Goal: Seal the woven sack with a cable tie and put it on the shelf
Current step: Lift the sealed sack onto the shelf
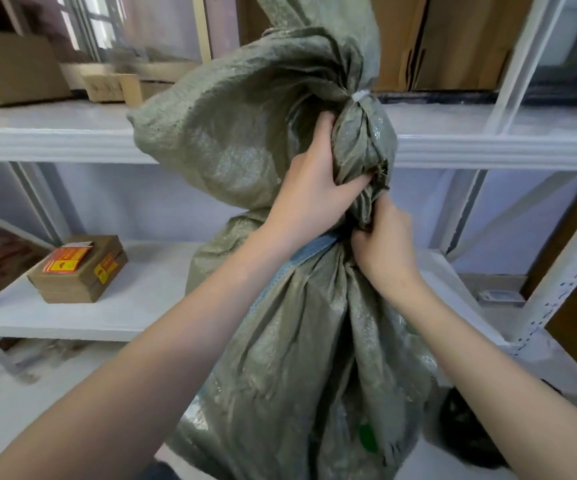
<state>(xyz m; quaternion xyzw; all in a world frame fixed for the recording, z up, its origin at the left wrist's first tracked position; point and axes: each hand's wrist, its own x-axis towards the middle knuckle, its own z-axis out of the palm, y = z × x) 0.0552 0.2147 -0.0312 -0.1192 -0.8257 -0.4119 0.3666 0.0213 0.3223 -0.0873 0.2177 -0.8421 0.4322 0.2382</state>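
Observation:
A green woven sack (301, 358) with a blue stripe stands upright in front of the white shelf (55, 133). My right hand (382, 244) is closed on its bunched neck. Just above, my left hand (314, 188) grips a twisted tail of green fabric. That tail hangs from a white cable tie (360, 95), which cinches a second bulging green sack (245, 116) resting at the middle shelf board. I cannot tell whether the tail belongs to the upper sack or the lower one.
Cardboard boxes (10, 67) sit on the middle board at the left, and flat cardboard (453, 39) leans at the back right. A small brown box with orange labels (79, 268) lies on the lower board. A perforated white upright (564, 271) stands at the right. A dark object (467, 431) is on the floor.

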